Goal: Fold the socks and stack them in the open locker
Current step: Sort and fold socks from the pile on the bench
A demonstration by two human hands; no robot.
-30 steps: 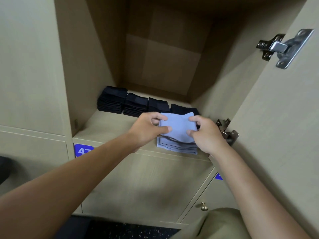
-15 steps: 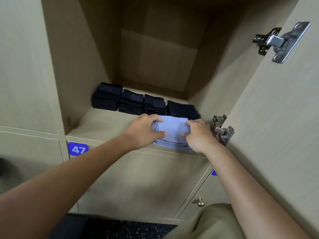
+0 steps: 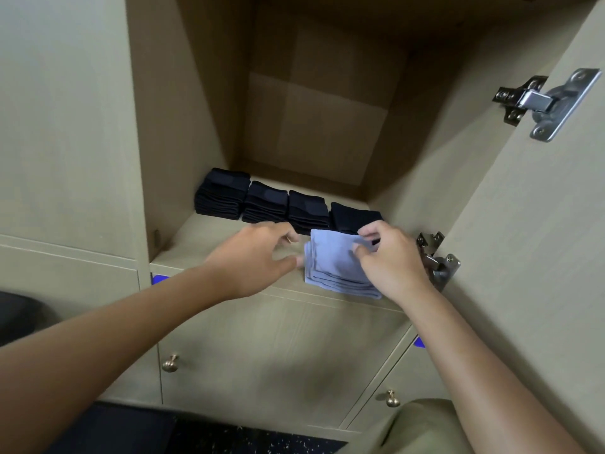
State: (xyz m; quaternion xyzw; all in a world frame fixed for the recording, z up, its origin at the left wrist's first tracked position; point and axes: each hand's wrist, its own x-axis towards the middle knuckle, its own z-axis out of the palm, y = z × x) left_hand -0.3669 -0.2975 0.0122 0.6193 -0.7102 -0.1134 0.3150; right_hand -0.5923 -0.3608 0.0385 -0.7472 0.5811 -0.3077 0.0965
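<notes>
Hands work at the front edge of an open beige wooden locker (image 3: 203, 247): right hand (image 3: 393, 260) pinches the stack of folded light-blue socks (image 3: 330, 263); left hand (image 3: 255, 257), fingers relaxed, hovers just beside it. Blue door label (image 3: 159, 278) unreadable.

Both bare forearms are extended forward and upward from the lower corners. The left hand (image 3: 258, 257) is held with fingers loosely spread and relaxed, nothing gripped. The right hand (image 3: 389, 260) is turned knuckles-up, its fingers (image 3: 363, 249) curled and pinched on the blue socks (image 3: 334, 263).
</notes>
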